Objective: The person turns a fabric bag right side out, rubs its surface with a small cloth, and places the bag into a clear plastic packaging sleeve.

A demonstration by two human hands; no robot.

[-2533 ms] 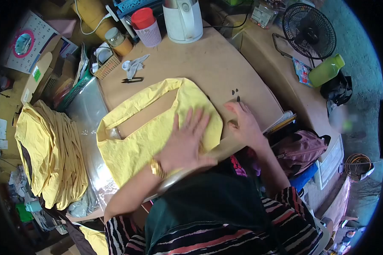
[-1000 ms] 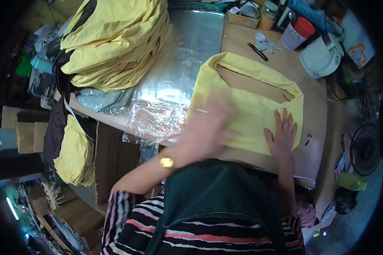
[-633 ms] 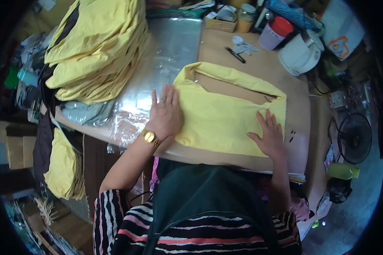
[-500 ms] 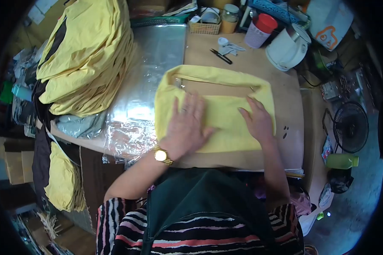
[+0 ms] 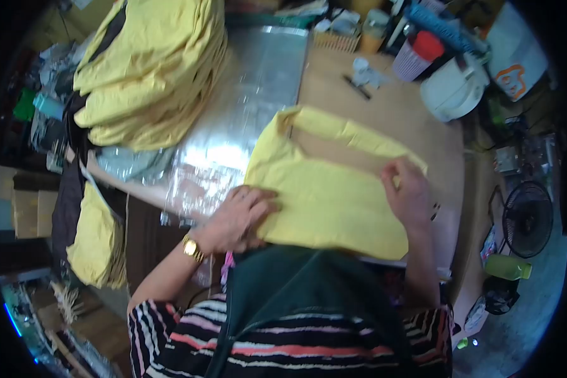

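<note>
Had a yellow bag (image 5: pixel 334 201) spread out on the brown tabletop (image 5: pixel 400 120), with its strap (image 5: pixel 346 129) looping round on the far side and its bottom edge right by the dark green apron (image 5: pixel 315 290). Had the left hand (image 5: pixel 240 215) on the bag's lower left part, fingers bent, about half closed. Couldn't tell whether gripping the cloth or just pressing on it. Had the right hand (image 5: pixel 408 192) at the strap's right end, curled up, thumb and forefinger close together. Too blurry to tell if pinching anything.

Wore a gold watch (image 5: pixel 193 249) on the left wrist. Had clear plastic (image 5: pixel 258 82) just left of the bag, then a tall heap of yellow cloth (image 5: pixel 151 75). Past the strap, saw a slim dark tool (image 5: pixel 357 87), pretty blurred. Further back, spotted a basket (image 5: pixel 336 42), a jar (image 5: pixel 373 31), a lilac cup (image 5: pixel 411 62) and a white kettle (image 5: pixel 452 93). Way off right, saw a black fan (image 5: pixel 528 219) and a green bottle (image 5: pixel 507 267).
</note>
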